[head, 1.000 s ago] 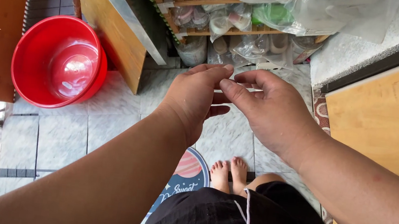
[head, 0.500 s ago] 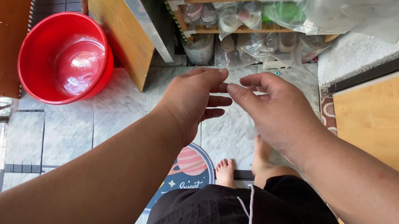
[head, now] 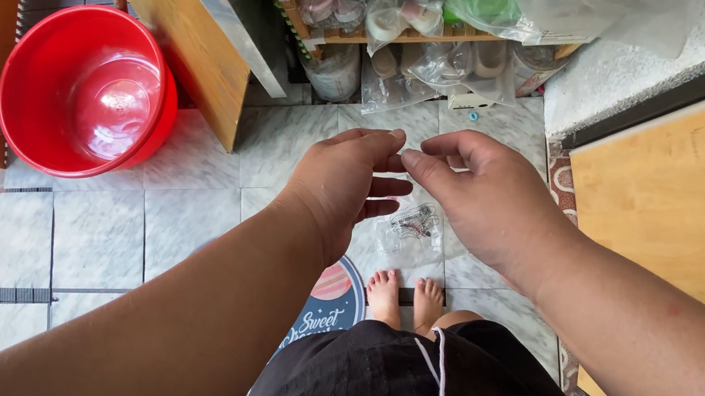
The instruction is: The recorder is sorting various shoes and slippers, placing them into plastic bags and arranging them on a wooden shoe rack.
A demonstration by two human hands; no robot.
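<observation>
Clear plastic bag (head: 412,225) hangs under our hands; left grip (head: 341,182) loosely open, right grip (head: 474,193) pinching sth tiny, can't tell what.

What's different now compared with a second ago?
A small clear plastic bag now lies on the tiled floor below the hands, where none lay earlier. The feet stepped apart, then came back together. The left hand and right hand stay fingertip to fingertip; the round red plastic basin keeps its place.
</observation>
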